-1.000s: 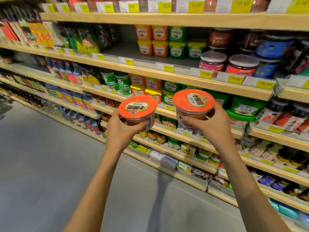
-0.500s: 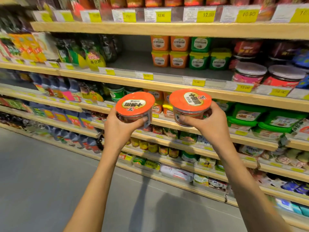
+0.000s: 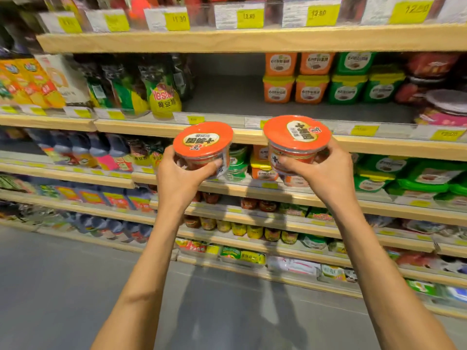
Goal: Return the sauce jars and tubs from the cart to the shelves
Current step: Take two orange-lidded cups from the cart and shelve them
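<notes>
Two round sauce tubs with orange lids are in the air in front of the shelving. The left tub [image 3: 203, 147] sits in the left hand [image 3: 180, 176], whose grip is clamped around its clear wall, thumb across the front; the right tub [image 3: 297, 141] is clamped the same way in the right hand [image 3: 326, 173], a little higher than its twin. The two tubs are near each other but apart.

Compared with a second ago, both grips have come up and closer to the shelving, and the bare grey stretch of shelf [image 3: 240, 99] now lies just above and beyond them, with the shelf's wooden front edge [image 3: 247, 133] right behind the lids. That suggests the carry is nearly over and the placing is next; neither tub rests on anything yet.

To the right of the right grip, further back on that level, stand stacked orange tubs [image 3: 295, 79] and green tubs [image 3: 353, 79]; left of the left grip hang green and yellow pouches [image 3: 161, 94]. Below the grips run more packed shelves, then a smooth grey floor [image 3: 63, 286] carrying the arms' shadow. Yellow price tags [image 3: 322, 15] line the top shelf. No cart is in view.
</notes>
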A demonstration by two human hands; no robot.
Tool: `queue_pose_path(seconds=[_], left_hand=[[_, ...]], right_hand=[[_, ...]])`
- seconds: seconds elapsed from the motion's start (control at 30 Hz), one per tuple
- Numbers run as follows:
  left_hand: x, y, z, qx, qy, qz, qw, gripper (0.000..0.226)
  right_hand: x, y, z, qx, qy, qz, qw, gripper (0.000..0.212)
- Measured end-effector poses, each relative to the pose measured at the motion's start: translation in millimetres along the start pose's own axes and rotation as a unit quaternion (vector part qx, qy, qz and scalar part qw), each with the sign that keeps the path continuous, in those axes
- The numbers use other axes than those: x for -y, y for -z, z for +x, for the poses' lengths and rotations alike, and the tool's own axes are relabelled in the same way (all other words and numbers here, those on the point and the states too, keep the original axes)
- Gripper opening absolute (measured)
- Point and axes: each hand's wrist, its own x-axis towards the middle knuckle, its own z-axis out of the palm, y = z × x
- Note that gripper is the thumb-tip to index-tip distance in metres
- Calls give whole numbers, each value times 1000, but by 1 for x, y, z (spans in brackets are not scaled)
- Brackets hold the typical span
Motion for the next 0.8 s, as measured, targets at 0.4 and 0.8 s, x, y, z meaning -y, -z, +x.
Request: queue_pose_path(seconds=[0.4,0.8], left_hand=[[21,-4,129,-40,-29,-3,999,78],[27,-36,221,-60,-58,70,994,75]], right_hand=[[11,-87,91,-15,16,27,999,89],[14,-147,168,-39,-1,-69,997,76]])
